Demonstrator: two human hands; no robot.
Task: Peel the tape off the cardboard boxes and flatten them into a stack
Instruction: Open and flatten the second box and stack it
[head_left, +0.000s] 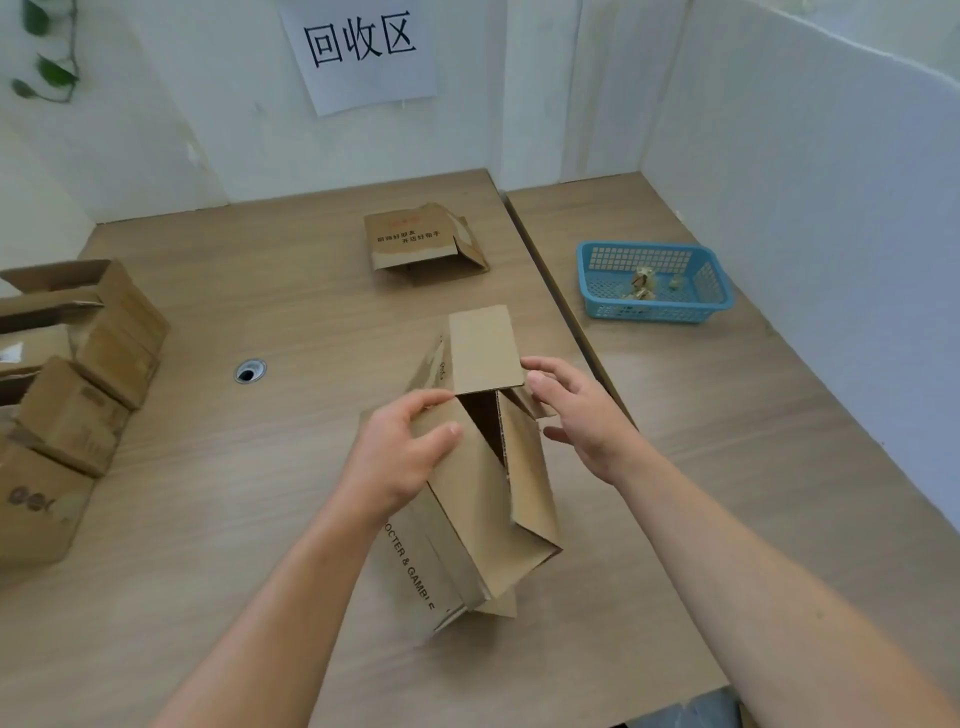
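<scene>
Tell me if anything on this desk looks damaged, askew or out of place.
The flattened box at the far side lies crooked, one flap sticking out at its right rather than folded flat. The half-folded box between the left hand and right hand is skewed only because it is partly collapsed. Nothing looks spilled.

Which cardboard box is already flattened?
The far box with Chinese print, lying alone; the held box and the left-hand boxes are not flat.
</scene>
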